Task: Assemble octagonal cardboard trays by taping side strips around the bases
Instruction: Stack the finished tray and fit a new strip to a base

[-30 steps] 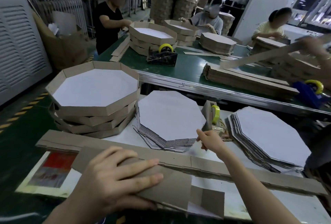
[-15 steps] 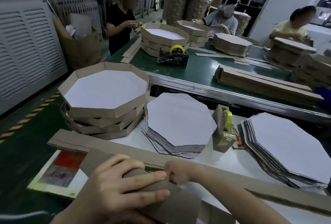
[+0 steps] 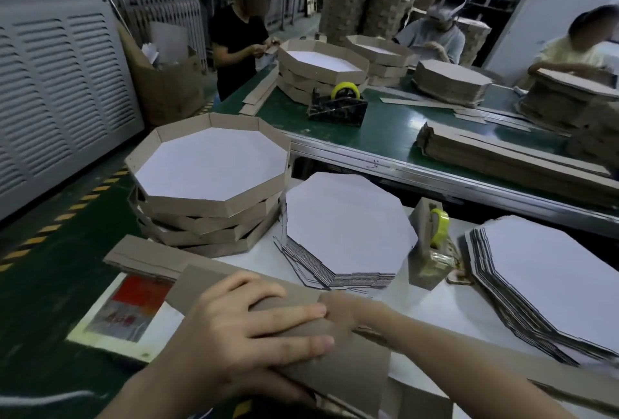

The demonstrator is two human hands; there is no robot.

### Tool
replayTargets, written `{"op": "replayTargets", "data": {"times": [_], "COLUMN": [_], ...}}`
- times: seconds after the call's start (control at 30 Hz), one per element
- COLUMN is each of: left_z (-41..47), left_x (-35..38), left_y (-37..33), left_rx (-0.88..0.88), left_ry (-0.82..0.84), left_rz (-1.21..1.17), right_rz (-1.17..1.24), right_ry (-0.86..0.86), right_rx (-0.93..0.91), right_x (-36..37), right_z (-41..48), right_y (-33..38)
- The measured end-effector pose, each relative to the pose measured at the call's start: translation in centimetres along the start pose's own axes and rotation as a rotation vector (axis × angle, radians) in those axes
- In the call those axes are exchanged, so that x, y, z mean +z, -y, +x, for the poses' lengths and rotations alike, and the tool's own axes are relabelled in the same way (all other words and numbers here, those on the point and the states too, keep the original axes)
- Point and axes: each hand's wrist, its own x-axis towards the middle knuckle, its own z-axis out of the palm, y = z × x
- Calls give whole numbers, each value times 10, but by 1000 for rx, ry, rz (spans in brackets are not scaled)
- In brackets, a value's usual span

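I have the left hand (image 3: 248,328) wrapped over a bent side strip (image 3: 351,361), nearer me than the tape dispenser (image 3: 432,244) and to its left (that dispenser is my reference for everything here). Its fingers lie spread across the strip's top face with the thumb tucked beneath, so the cardboard is clamped. The right hand (image 3: 341,309) meets the same strip at its far edge, between the left hand and the dispenser. It is blurred, and I cannot tell whether its fingers pinch or merely press.

A stack of bases (image 3: 345,221) sits just left of the dispenser, a second stack (image 3: 549,278) just right of it, and the finished trays (image 3: 214,164) stand further left, beyond the first stack.

My worries, judging from this:
- If I squeeze too hard with the left hand, the strip may crease off its score lines and no longer follow the octagon.
- If that grip loosens, the folded strip will likely spring open.
- The stack left of the dispenser is fanned at its lower sheets, so a careless reach toward the tape could drag sheets off it.
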Motion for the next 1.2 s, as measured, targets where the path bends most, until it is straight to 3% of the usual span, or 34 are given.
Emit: {"op": "replayTargets", "data": {"times": [0.23, 0.4, 0.5, 0.6, 0.73, 0.83, 0.97, 1.07, 1.2], "left_z": [28, 47, 58, 73, 94, 97, 99, 100, 104], "left_x": [4, 17, 26, 36, 50, 56, 60, 58, 56], "left_y": [14, 20, 21, 26, 21, 18, 14, 9, 6], "left_rx": [-189, -363, -477, -509, -526, -514, -501, -439, -382], "left_ry": [13, 16, 77, 187, 279, 237, 157, 191, 265], "left_rz": [-78, -135, -153, -111, -243, -380, -463, -378, -278], "right_rz": [405, 1094, 1189, 1278, 1206, 1090, 1060, 961, 872], "right_ry": [-425, -792, -981, -1041, -1071, -1037, -1143, -1183, -1060], "right_rx": [-101, -254, -239, -280, -300, -335, -327, -287, -257], "right_x": [-68, -102, -107, -106, -99, -91, -86, -83, -78], "right_z": [-52, -116, -142, -163, -183, -193, -199, -200, -201], "right_y": [-31, -44, -39, -28, -12, -2, 3, 5, 3]}}
